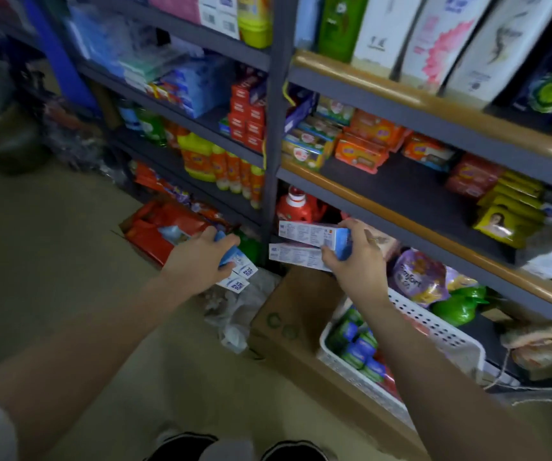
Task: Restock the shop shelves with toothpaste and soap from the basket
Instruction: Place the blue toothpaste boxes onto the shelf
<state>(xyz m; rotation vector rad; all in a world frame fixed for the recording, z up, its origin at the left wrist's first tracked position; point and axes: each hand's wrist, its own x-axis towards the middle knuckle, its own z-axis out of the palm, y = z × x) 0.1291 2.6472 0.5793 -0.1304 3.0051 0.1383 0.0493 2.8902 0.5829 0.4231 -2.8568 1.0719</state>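
1. In front of the dark metal shelves (411, 191), the person stands with both arms out, each hand loaded – likely so several packs go up in one trip.
2. The right hand (357, 257) is clamped on two long toothpaste boxes (311, 232), stacked flat, slim glossy card in white and blue.
3. The left hand (201, 261) is closed round a bundle of similar blue-and-white cartons (239, 271), ends showing printed codes.
4. The white perforated plastic basket (441, 331) sits low at the right – green and blue soap packs (356, 344) lie inside, not yet shelved.
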